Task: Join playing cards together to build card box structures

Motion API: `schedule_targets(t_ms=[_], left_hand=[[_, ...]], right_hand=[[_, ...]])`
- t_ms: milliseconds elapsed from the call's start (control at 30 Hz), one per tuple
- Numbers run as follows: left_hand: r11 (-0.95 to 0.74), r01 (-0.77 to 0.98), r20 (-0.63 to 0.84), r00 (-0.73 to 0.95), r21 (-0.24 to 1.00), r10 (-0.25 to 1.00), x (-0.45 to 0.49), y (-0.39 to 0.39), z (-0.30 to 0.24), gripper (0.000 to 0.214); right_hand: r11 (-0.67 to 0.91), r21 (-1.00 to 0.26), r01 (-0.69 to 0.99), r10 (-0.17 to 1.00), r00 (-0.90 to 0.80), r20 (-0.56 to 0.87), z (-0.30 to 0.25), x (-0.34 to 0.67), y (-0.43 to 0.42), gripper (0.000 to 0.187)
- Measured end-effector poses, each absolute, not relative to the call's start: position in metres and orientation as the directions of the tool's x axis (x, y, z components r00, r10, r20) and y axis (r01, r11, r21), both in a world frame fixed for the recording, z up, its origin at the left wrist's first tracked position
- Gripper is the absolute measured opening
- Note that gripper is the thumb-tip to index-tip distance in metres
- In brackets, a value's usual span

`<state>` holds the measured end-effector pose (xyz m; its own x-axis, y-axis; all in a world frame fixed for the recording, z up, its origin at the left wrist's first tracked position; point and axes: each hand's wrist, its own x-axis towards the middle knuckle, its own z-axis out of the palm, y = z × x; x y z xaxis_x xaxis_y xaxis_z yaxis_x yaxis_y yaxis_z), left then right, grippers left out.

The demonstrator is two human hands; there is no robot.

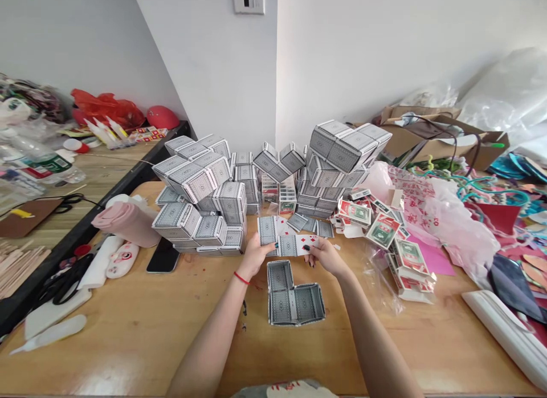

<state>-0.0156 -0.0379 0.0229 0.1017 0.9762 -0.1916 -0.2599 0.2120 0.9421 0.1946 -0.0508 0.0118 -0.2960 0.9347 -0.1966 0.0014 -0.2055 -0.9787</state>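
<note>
My left hand [252, 255] and my right hand [327, 255] are both closed on a small spread of playing cards [287, 238], held between them above the wooden table [141, 335]. Some cards show the grey patterned back, others show red diamonds. Just below my hands, an L-shaped block built from card-covered cubes [293, 298] sits on the table. A red band circles my left wrist.
A big stack of card-covered cubes [200, 193] and another stack [342, 158] rise behind my hands. Card packs [384, 230] lie on plastic wrap at right. A phone [163, 255], pink roll [128, 221], scissors [64, 281] and glue bottle [47, 335] lie at left.
</note>
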Motion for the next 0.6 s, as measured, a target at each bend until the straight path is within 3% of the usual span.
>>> schedule_targets(t_ms=[600], left_hand=[[0.172, -0.179, -0.151, 0.124, 0.969, 0.981, -0.0099, -0.0410, 0.0217, 0.052]], right_hand=[[-0.120, -0.986, 0.117, 0.932, -0.330, -0.153, 0.0124, 0.1853, -0.0496, 0.007]])
